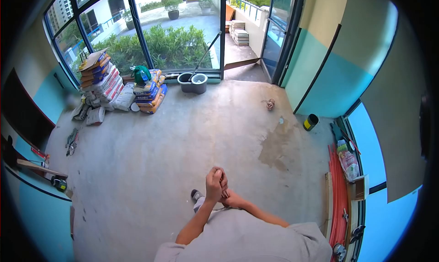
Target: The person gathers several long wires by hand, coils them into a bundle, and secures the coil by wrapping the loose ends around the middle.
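Both of my hands are together in front of my grey shirt, above the concrete floor. My left hand is raised, its fingers curled closed; whatever may be inside them is hidden. Just below and to the right, my right hand bends inward, and its fingers meet the lower side of my left hand near the wrist. Those fingers look closed, partly covered by the left hand, and I cannot make out anything in them. One dark shoe shows beside my left forearm.
Stacked cement bags and more bags stand by the windows. Near them is a mop bucket. A wet patch, a coil of rope and a black bucket lie right; red pipes line the wall.
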`<move>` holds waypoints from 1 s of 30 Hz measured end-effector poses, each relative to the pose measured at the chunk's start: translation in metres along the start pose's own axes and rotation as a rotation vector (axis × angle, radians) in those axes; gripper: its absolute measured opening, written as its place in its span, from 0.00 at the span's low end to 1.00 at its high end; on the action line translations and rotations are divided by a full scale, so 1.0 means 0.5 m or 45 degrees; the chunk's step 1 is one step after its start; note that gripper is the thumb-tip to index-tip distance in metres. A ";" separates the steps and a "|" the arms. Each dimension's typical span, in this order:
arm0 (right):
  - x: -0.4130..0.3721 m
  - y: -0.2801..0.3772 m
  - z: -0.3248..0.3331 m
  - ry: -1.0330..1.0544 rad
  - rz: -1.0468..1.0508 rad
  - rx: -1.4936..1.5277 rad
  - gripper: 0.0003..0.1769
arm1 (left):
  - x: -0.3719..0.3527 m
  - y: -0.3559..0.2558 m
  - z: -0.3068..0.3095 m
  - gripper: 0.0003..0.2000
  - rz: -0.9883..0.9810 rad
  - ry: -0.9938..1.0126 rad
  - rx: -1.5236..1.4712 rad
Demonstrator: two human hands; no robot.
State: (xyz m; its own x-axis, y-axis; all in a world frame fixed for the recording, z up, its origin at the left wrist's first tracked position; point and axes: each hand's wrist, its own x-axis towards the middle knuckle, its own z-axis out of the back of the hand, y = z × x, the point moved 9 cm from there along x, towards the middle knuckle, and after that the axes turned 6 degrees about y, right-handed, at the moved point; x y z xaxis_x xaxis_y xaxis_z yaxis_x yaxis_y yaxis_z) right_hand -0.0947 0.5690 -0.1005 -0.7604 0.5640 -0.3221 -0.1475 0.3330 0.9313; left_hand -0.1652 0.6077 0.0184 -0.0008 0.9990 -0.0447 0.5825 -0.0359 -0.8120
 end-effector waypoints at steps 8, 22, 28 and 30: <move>0.313 0.171 -0.056 0.103 -0.042 -0.224 0.14 | 0.172 -0.219 0.228 0.13 -0.043 -0.053 0.027; 0.544 0.232 -0.093 0.278 -0.187 -0.595 0.25 | 0.249 -0.340 0.440 0.14 -0.169 -0.395 -0.057; 0.608 0.235 -0.048 0.295 -0.115 -0.599 0.22 | 0.305 -0.342 0.458 0.15 -0.226 -0.496 -0.014; 0.618 0.253 -0.016 0.318 -0.114 -0.595 0.21 | 0.336 -0.342 0.448 0.15 -0.233 -0.515 0.001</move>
State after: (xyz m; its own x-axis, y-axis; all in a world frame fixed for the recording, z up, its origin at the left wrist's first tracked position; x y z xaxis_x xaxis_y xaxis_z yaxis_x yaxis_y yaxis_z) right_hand -0.3534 0.7791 -0.0806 -0.8507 0.3332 -0.4066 -0.4413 -0.0322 0.8968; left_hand -0.4468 0.7757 0.0195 -0.4220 0.8981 -0.1238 0.5425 0.1407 -0.8282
